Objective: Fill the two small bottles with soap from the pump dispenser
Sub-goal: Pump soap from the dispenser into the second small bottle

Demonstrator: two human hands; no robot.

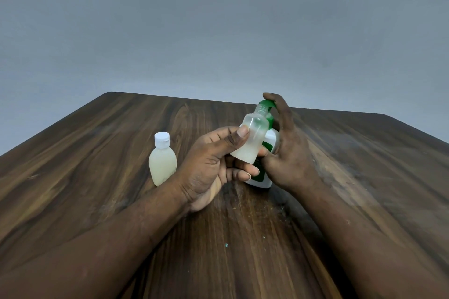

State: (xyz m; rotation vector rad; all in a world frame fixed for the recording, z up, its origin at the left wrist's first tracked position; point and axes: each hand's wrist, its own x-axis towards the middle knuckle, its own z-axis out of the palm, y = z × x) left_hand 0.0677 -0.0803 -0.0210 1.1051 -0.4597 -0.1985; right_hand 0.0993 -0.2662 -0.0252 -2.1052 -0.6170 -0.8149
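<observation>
Head view: the left hand pinches the uncapped small bottle, neck tilted under the spout of the pump dispenser to catch soap. The right hand wraps the dispenser, a finger atop its pump. The capped bottle, already filled, stands to the left.

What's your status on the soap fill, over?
Left hand holds uncapped bottle, mouth at pump dispenser; right hand grips it. Capped bottle looks full. Nothing blocking.

The left hand, reaching in from 8 o'clock, pinches the uncapped bottle between thumb and fingers, while the right hand, from 4 o'clock, hooks its forefinger over the pump dispenser.
</observation>
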